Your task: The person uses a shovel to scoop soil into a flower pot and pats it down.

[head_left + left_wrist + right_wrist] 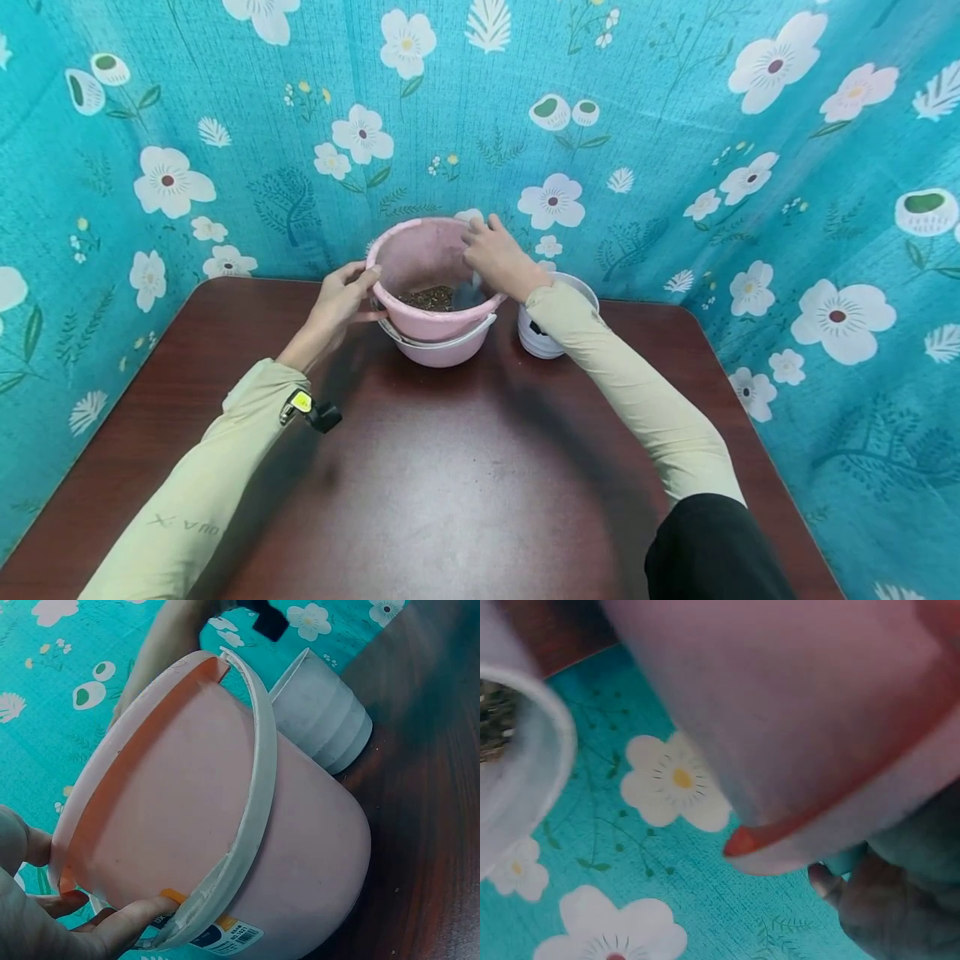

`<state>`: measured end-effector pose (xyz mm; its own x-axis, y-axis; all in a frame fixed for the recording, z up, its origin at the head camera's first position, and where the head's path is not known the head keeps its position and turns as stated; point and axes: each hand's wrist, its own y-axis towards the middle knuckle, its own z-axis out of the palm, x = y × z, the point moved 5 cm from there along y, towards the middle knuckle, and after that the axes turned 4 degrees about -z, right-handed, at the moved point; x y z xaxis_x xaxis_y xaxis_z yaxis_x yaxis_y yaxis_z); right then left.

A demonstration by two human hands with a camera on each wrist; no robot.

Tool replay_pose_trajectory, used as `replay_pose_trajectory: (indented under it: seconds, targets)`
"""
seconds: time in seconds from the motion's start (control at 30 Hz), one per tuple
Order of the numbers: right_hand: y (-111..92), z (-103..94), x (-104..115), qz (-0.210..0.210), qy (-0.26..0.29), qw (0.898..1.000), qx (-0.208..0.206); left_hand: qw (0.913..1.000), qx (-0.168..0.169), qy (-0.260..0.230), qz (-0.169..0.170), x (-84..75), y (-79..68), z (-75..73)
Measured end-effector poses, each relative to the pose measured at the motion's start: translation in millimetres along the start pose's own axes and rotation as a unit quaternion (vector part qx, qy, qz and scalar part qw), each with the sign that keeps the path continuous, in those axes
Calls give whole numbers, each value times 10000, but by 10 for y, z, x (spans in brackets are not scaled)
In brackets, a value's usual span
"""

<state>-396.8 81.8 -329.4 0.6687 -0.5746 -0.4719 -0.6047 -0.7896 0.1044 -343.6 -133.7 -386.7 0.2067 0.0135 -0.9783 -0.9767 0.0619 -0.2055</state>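
Observation:
A pink bucket [442, 330] with a pale carrying handle [262, 750] stands at the back of the table, dark, speckled soil-like material [431, 298] in its bottom. My left hand [337, 304] grips its left rim, thumb over the edge and fingers beneath the lip. Over the bucket's right side, my right hand [502, 257] holds a small trowel [468, 293], its grey-blue blade down at the soil. Most of the trowel's handle is hidden by the hand. In the right wrist view, the bucket's outer wall hides much of that hand.
Just right of the bucket stands a ridged white pot [536, 340], partly behind my right forearm; similar soil [495, 720] shows inside it. A blue flowered curtain [465, 100] hangs close behind the dark red-brown table [435, 467].

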Motion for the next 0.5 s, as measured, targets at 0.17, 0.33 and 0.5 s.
replay_pose_trajectory:
  seconds: [0.17,0.33,0.5]
  targets:
    - [43,84,-39,112,356,9992,145,10000,54,-17,-22,-18,11,16]
    - [62,165,-66,48,1466,9871,637,10000,10,0,-15,-14,13,3]
    - [90,259,-85,86,2455,9641,1008,10000,5,22,26,4,6,-5]
